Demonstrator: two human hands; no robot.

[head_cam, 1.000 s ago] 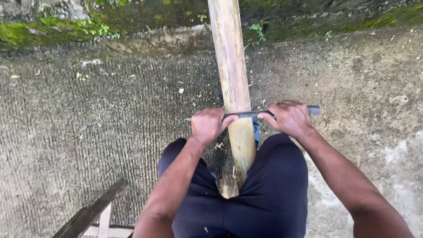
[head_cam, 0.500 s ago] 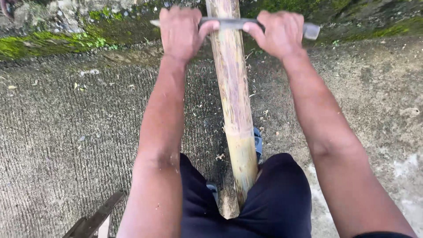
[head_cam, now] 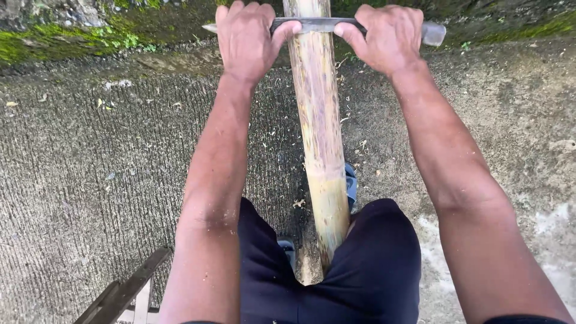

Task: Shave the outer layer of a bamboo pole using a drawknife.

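1. Your left hand (head_cam: 246, 39) sits at the top of the frame, left of centre, fingers curled tight around one end of a long metal blade (head_cam: 312, 25). Its pointed tip shows just past your knuckles.
2. Your right hand (head_cam: 387, 37) is at the top, right of centre, closed firmly on the blade's other end. A pale, blunt stub sticks out beyond it toward the upper right.
3. The blade lies crosswise over a bamboo pole (head_cam: 318, 126), touching its upper face between your two fists.
4. The pole runs from the top centre down to the lower middle of the frame, where its end rests between your thighs in dark shorts (head_cam: 354, 270). Its surface is pale tan with darker streaks, and one node ring shows below the middle.
5. The ground is rough, ribbed concrete (head_cam: 90, 180), grey and damp-looking, with small shavings scattered beside the pole.
6. Along the top edge runs a mossy stone border (head_cam: 72, 30), green at the upper left.
7. A dark wooden frame piece (head_cam: 123, 294) stands at the lower left corner.
8. A blue sandal (head_cam: 351, 183) shows just right of the pole.
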